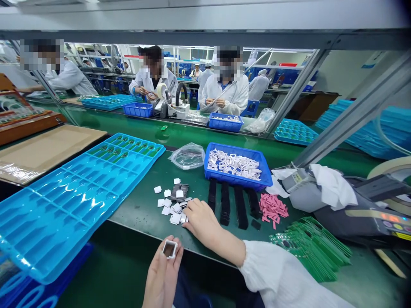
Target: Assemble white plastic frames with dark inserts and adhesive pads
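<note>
Near the table's front edge, my left hand (163,273) is closed around a small white square plastic frame (169,249), its opening facing up. My right hand (202,224) reaches to the pile of small white square pieces (175,209) on the green table. Its fingertips touch the right side of that pile; whether they pinch a piece is hidden. Behind the loose pieces lies a grey stack (180,192) of similar thin squares. Strips of black pads (239,207) lie to the right of my right hand.
A blue bin (237,182) holds many white plastic parts. Pink pieces (272,207) and green circuit boards (316,248) lie at the right, beside a tape dispenser (362,218). A blue tray (67,201) with some boards extends left. A plastic bag (188,156) sits behind. Co-workers sit opposite.
</note>
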Motion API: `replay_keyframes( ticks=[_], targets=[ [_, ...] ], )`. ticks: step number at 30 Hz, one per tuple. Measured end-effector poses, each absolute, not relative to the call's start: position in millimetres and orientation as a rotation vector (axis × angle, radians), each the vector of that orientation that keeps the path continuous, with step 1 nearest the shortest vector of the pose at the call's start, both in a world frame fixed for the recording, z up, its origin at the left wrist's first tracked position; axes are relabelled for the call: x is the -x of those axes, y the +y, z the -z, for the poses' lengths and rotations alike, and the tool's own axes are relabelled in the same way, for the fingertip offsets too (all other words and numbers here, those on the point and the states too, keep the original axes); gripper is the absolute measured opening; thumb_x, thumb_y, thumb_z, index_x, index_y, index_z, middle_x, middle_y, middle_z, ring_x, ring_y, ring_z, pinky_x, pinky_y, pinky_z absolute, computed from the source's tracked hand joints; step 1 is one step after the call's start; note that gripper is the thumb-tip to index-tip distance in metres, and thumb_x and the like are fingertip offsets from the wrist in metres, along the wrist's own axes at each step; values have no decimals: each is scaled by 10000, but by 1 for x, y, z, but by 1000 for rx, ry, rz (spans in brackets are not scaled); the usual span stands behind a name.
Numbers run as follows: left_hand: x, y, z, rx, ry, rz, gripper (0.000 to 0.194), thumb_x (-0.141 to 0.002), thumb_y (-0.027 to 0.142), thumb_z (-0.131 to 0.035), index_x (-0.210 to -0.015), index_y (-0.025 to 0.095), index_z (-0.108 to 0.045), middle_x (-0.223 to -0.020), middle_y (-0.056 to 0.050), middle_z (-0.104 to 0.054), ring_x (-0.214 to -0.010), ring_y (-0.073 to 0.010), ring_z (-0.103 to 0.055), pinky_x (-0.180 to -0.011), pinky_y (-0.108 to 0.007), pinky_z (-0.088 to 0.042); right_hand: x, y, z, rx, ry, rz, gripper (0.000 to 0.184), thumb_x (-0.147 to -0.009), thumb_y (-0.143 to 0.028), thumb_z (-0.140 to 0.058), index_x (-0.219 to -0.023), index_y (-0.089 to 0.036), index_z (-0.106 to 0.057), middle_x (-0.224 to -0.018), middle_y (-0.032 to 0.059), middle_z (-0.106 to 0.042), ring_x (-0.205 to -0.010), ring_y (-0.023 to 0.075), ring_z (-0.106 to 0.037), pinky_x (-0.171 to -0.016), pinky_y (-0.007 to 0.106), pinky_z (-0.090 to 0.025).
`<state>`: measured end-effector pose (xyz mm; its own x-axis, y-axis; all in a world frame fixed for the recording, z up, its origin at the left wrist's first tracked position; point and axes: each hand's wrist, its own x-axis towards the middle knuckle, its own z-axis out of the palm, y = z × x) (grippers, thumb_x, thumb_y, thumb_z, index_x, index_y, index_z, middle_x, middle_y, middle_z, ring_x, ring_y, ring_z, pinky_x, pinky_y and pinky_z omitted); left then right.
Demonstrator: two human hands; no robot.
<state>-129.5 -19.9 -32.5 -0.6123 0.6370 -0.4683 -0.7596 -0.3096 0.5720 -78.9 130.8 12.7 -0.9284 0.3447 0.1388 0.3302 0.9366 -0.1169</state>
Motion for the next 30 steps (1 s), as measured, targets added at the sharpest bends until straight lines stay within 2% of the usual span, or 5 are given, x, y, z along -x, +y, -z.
replay_keyframes(
  ticks=[5,10,18,25,30],
  targets=[
    [129,-29,42,191,979,-1957,282,-617,402,-788,-847,241,-766,-882,-47,-767,-905,-204,-706,-1053,-399,-414,78,130,-10,607,-2888,-163,202,-736,-207,-742,-879,-140,-617,-928,71,-606,-864,236,-528,-666,347,-426],
    [138,-26,44,131,916,-1919,270,-649,366,-777,-883,232,-760,-933,-61,-763,-933,-205,-696,-1100,-449,-337,69,130,-16,592,-2846,-217,198,-712,-179,-748,-845,-147,-605,-902,59,-605,-825,223,-523,-641,336,-420],
    [138,-13,32,-112,770,-1708,297,-785,347,-663,-1043,207,-708,-1253,-98,-649,-1212,-256,-547,-1165,-471,-178,27,134,-35,568,-2664,-360,243,-740,-113,-696,-949,-148,-576,-917,61,-584,-840,223,-503,-689,355,-440],
    [120,-10,32,-188,385,-1513,361,-801,423,-624,-1050,175,-708,-1194,-109,-684,-1159,-244,-592,-1061,-375,-384,-17,111,-41,447,-2492,-804,161,-817,-177,-653,-944,-201,-558,-877,15,-580,-825,161,-522,-693,274,-453],
    [99,-24,20,-201,391,-1354,351,-715,449,-705,-951,191,-734,-1127,-83,-715,-1101,-218,-614,-1006,-331,-408,-52,89,-43,434,-2402,-934,162,-849,-182,-621,-978,-207,-525,-905,15,-596,-833,152,-537,-717,276,-446]
  ],
)
